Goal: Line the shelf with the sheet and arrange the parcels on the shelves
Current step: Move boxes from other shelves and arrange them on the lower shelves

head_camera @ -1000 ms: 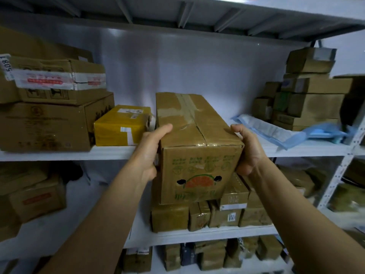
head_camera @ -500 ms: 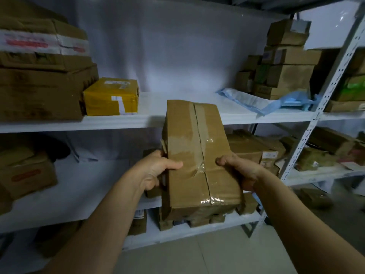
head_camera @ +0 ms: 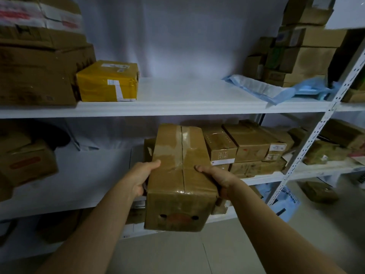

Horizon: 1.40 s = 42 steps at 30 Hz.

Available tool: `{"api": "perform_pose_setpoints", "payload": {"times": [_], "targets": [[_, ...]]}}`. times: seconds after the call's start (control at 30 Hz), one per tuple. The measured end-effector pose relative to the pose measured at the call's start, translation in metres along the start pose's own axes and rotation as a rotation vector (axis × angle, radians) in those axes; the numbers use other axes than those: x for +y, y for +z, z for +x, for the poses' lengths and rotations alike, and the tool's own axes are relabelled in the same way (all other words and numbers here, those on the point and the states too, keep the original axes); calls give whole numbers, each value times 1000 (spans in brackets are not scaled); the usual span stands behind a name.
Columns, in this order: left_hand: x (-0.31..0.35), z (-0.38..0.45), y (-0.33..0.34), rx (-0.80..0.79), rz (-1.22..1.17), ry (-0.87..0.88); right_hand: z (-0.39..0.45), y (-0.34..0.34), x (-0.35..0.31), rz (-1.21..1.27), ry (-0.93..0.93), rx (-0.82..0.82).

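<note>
Bare forearms, hands (head_camera: 141, 177); no sleeves.

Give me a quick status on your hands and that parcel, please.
Left hand and right hand grip the taped brown parcel, one on each side. Parcel off the shelves, below the upper shelf. Middle of that shelf bare; yellow parcel sits left.

Pale tiled floor (head_camera: 177, 254); white back wall (head_camera: 177, 36)
</note>
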<state>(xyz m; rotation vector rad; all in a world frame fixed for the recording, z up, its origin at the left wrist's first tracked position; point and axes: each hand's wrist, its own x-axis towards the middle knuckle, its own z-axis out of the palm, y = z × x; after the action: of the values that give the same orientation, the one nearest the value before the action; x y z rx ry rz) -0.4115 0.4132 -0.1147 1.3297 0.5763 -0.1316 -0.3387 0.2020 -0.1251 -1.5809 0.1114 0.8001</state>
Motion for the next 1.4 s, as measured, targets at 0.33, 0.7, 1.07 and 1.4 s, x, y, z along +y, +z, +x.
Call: {"api": "perform_pose_setpoints", "payload": {"times": [0.33,0.7,1.07,1.4], "targets": [[29,110,27,-8,-294,76,109,-40,-61,116,-139,-20],[34,243,50,10,-531,96,225,-79,-112,173,-250,46],[37,292,53,3,-587,117,269,-91,-127,142,-203,50],[21,298,60,60,-642,42,280,-85,-136,14,-189,52]]}}
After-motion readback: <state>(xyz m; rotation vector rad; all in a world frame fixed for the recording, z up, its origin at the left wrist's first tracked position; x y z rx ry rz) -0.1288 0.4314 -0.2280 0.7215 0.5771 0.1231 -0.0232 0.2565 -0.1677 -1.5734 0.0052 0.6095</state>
